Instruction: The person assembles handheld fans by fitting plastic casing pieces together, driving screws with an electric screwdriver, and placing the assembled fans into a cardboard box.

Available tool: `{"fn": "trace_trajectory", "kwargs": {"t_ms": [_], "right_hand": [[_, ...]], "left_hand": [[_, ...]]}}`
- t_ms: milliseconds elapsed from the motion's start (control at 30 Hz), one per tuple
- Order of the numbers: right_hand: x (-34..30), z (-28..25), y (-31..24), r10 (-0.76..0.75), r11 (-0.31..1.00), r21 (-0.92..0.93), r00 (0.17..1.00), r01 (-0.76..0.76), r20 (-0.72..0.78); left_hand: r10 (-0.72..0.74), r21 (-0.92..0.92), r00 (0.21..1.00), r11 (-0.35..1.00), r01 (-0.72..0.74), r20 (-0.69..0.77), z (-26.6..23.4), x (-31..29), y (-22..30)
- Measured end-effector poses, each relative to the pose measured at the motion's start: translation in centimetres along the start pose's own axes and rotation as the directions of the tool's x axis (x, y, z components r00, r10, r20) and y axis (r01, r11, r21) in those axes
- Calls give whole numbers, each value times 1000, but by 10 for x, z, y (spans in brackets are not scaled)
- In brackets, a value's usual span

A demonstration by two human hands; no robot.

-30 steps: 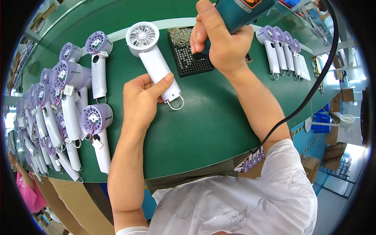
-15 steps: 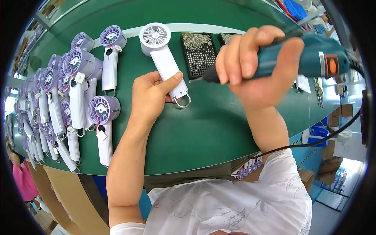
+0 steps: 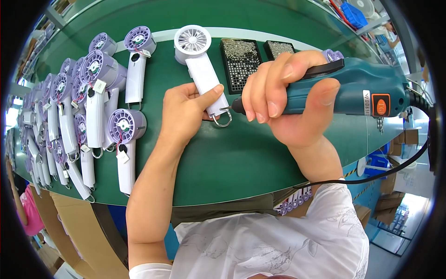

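My left hand (image 3: 186,109) grips the handle of a white handheld fan (image 3: 207,83) lying on the green table. The thumb presses across the lower handle, and the fan's round slatted head points away from me. A metal loop (image 3: 223,119) hangs at the handle's near end. Wrapped around a teal electric screwdriver (image 3: 346,88), my right hand (image 3: 290,95) holds it nearly level. Its bit reaches the handle's lower end beside the loop; whether it sits on a screw is too small to tell.
Two black screw trays (image 3: 241,69) (image 3: 279,48) stand beyond the hands. Many purple-and-white fan bodies (image 3: 95,102) with exposed wires crowd the green table's (image 3: 223,167) left side. A black cord (image 3: 385,174) loops from the screwdriver past my right arm. Cardboard (image 3: 86,228) stands below the table at left.
My right hand has brought the screwdriver down and left, so its bit now meets the lower end of the fan's handle. My left hand keeps its grip on the fan.
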State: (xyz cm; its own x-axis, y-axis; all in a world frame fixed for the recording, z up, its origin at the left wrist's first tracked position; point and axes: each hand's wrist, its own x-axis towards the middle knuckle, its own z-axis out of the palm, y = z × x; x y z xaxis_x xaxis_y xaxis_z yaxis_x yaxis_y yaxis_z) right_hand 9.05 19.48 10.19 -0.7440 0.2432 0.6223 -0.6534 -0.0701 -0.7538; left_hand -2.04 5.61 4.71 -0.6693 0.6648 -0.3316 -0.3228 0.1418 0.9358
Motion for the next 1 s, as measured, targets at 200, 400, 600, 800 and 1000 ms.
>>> {"fn": "trace_trajectory", "kwargs": {"t_ms": [200,400,600,800,1000], "right_hand": [[2,12,10,14,1000,27,999,-13,-35],[-7,19,9,31,1000,0,999,-31,-44],[-11,17,13,48,999,27,998,-47,-36],[-13,22,17,21,999,50,1000,-20,-19],[-20,14,11,17,1000,3,999,-17,-50]], "left_hand": [[45,-8,999,999,-45,-23,-7,5,-5],[84,312,996,948,-68,-39,5,5,-15],[181,316,978,938,-140,-102,6,4,-21],[147,299,982,948,-106,-119,4,-3,-13],[150,303,983,946,-111,-106,13,2,-22]]}}
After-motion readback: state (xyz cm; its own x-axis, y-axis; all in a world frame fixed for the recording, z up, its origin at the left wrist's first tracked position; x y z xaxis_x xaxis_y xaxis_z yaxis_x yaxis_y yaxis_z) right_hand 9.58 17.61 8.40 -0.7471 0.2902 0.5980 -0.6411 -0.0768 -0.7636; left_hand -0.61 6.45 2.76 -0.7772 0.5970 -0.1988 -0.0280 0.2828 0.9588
